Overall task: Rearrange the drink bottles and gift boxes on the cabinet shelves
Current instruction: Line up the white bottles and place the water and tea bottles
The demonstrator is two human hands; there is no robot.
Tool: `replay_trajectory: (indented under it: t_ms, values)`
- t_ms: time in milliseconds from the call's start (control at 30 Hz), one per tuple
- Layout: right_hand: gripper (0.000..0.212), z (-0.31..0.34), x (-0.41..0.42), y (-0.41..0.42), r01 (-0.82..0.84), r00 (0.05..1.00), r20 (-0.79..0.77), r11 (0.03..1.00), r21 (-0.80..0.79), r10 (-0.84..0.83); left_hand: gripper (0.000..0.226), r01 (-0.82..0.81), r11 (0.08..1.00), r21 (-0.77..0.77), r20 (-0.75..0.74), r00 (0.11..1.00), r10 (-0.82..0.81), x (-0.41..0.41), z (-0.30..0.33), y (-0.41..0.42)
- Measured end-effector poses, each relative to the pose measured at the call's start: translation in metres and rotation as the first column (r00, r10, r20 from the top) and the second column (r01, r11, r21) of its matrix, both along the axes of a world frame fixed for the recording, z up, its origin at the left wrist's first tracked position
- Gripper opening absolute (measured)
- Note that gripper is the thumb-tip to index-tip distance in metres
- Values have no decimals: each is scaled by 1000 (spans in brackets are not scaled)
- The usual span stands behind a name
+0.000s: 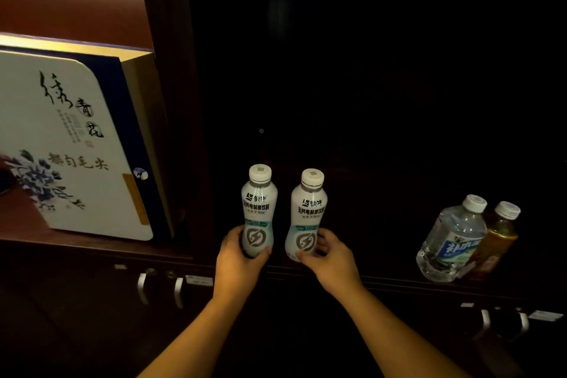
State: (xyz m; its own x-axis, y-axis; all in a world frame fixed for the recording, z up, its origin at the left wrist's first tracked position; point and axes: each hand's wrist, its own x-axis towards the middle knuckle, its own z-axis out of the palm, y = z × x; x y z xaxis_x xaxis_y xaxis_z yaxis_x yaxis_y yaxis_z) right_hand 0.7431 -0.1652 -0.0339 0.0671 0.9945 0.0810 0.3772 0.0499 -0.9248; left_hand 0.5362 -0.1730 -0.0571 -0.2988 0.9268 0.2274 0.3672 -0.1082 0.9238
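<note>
the left hand (237, 256) and right hand (329, 255) are each wrapping one white electrolyte drink bottle (258, 209) (306, 213) low down, upright at the dark shelf's (383, 281) front edge; full-looking, smooth plastic, likely weighty and slippery, so gripping the narrowed waist seems safest.

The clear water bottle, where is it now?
In the head view, the clear water bottle stands far right on the shelf edge, touching the amber tea bottle, well right of both hands.
</note>
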Motion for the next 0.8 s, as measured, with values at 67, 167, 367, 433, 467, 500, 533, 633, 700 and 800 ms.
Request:
replay_trajectory:
  t_ms: [67,167,367,433,467,500,533,633,700,800]
  values:
    - [61,0,-4,0,-6,1000,3,1000,5,6,64,-5,1000,-1,4,1000,5,0,-1,0]
    - [60,0,-11,0,-11,1000,15,1000,9,10,65,-2,1000,3,16,1000,2,-2,-2,0]
    - [59,-1,-26,-1,-11,1000,-1,1000,18,11,67,-14,1000,-1,19,1000,14,-6,-1,-1]
    - [59,-2,-28,0,-13,1000,-8,1000,19,13,67,-11,1000,-1,17,1000,11,-6,-1,-3]
    - [59,-1,-30,0,-13,1000,-5,1000,20,14,67,-14,1000,2,15,1000,14,-6,0,-3]
    - [59,-1,-32,0,-14,1000,-4,1000,20,14,66,-18,1000,5,13,1000,18,-6,1,-4]
    - [59,-1,-33,0,-14,1000,-5,1000,19,14,66,-21,1000,5,12,1000,21,-6,1,-5]
    - [58,0,-36,0,-6,1000,-5,1000,17,6,68,-25,1000,-5,15,1000,25,-7,3,-7]
    - [57,1,-36,-1,-5,1000,-2,1000,16,5,69,-17,1000,-17,12,1000,17,-8,4,-7]
    - [57,1,-36,-2,-8,1000,12,1000,17,7,70,-6,999,-37,13,1000,6,-9,5,-8]
